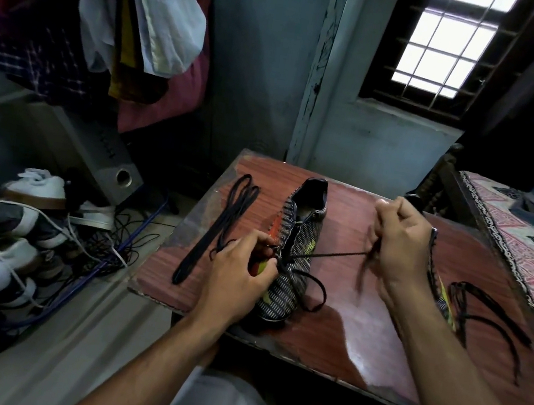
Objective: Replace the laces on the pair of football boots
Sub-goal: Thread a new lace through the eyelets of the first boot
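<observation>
Boot upright on tabletop, toe toward viewer. Left hand gripping boot's side at eyelets. Right hand pinching black lace, drawn taut from boot. Spare lace folded at left. Second boot behind right forearm, loose lace beside.

The football boot is showing a black and white woven pattern with yellow and orange accents; the laces are black, the wooden table reddish-brown.
</observation>
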A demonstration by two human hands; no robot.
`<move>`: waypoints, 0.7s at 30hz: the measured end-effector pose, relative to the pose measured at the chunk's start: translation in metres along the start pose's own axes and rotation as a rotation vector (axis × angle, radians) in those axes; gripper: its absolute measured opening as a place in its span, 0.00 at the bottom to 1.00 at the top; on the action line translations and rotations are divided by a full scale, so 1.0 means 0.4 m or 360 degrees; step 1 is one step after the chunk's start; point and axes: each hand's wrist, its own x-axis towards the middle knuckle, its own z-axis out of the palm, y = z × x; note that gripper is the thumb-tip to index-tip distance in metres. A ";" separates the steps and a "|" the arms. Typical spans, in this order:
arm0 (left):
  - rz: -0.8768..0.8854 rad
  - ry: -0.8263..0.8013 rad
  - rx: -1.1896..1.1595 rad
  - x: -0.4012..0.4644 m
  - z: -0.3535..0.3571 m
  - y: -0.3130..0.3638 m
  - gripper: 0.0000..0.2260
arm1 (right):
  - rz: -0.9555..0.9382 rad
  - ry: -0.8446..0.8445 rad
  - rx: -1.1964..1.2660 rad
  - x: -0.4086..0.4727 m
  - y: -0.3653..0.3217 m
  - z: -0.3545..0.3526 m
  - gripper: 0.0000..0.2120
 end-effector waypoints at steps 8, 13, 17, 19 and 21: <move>0.0082 0.0005 0.0032 0.002 0.004 -0.008 0.08 | -0.0678 -0.0904 -0.1513 -0.022 0.137 -0.052 0.11; 0.0088 -0.0027 0.0019 0.003 0.006 -0.016 0.09 | -0.0104 -0.0306 -0.0546 -0.041 0.164 -0.041 0.15; 0.0104 -0.0038 0.0003 0.004 0.005 -0.019 0.11 | 0.0550 0.0126 0.0676 -0.073 0.161 0.002 0.15; 0.0131 -0.0053 -0.0001 0.003 0.003 -0.016 0.12 | 0.0640 0.0167 0.0901 -0.080 0.155 0.009 0.17; 0.0159 -0.0090 0.0037 0.002 0.001 -0.018 0.12 | 0.0683 0.0218 0.0946 -0.085 0.157 0.015 0.17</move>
